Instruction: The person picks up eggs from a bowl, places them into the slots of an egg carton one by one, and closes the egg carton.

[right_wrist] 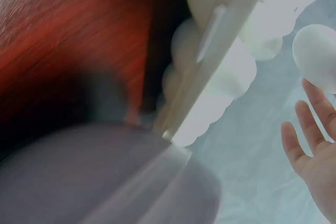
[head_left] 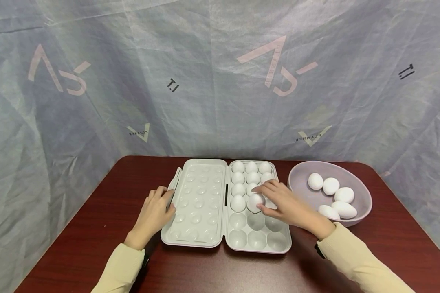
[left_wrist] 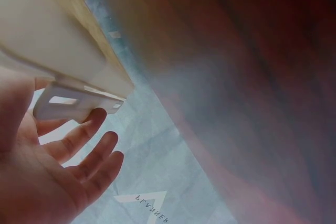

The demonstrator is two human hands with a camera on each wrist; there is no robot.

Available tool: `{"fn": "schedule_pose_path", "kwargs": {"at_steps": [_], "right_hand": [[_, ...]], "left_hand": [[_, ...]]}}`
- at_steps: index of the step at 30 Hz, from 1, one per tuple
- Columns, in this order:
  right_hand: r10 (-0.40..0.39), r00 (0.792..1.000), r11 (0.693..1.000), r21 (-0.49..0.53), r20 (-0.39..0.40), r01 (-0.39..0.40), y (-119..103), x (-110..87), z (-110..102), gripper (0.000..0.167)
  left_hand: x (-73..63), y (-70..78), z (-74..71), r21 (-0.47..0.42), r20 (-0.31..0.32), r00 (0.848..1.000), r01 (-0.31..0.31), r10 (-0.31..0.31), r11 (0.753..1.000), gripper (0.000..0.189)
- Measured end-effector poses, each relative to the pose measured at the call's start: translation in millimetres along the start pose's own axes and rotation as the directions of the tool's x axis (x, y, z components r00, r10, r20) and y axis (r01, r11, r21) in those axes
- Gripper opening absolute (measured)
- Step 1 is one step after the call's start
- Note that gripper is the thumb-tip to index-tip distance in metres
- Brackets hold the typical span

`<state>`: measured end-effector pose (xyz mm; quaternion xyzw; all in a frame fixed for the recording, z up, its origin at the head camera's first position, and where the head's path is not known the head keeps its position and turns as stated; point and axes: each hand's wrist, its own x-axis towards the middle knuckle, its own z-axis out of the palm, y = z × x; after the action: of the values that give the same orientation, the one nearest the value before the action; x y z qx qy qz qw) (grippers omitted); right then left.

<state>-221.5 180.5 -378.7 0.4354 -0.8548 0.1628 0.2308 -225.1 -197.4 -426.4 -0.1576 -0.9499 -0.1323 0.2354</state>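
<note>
The right hand (head_left: 289, 205) grips one egg (head_left: 256, 201) between thumb and fingers, at the middle cup of the fourth row of the tray (head_left: 257, 240). The step in hand appears to be seating that egg; full contact with the cup cannot be confirmed. Lower it vertically, let the cup take the weight, then part thumb and fingers evenly (a sideways release could knock the seated eggs (head_left: 238, 203) alongside). The left hand (head_left: 155, 209) touches the flap (head_left: 177, 176) on the outer edge of the open lid (head_left: 209, 206); whether it pinches the flap cannot be told. Light pressure there should be enough to prevent shifting. The two nearest tray rows are unfilled. To the right, a bowl (head_left: 363, 195) holds five visible loose eggs (head_left: 331, 186). Tray, lid and bowl stand on the table (head_left: 190, 272), before a hanging sheet (head_left: 209, 101).
</note>
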Motion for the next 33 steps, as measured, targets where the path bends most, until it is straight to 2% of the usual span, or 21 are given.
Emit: {"fn": "schedule_pose_path", "kwargs": {"at_steps": [6,14,25,33], "right_hand": [[-0.077,0.997,0.997,0.0,0.003,0.077,-10.0,5.6,11.4,0.031],[-0.109,0.993,0.994,-0.016,0.051,0.11,-20.7,9.0,23.4,0.029],[-0.069,0.983,0.99,-0.106,0.173,0.088,-29.2,12.1,34.0,0.032],[-0.08,0.983,0.985,-0.141,0.165,0.104,-31.6,10.7,41.0,0.032]], "left_hand": [[0.1,0.2,0.2,0.004,0.005,1.0,0.003,-0.003,1.0,0.035],[-0.3,0.5,0.1,0.0,0.002,1.0,0.002,-0.002,1.0,0.035],[-0.4,0.7,0.0,-0.003,0.008,1.0,0.005,-0.005,1.0,0.035],[-0.1,1.3,-0.6,-0.004,0.006,1.0,-0.003,0.003,1.0,0.035]]}}
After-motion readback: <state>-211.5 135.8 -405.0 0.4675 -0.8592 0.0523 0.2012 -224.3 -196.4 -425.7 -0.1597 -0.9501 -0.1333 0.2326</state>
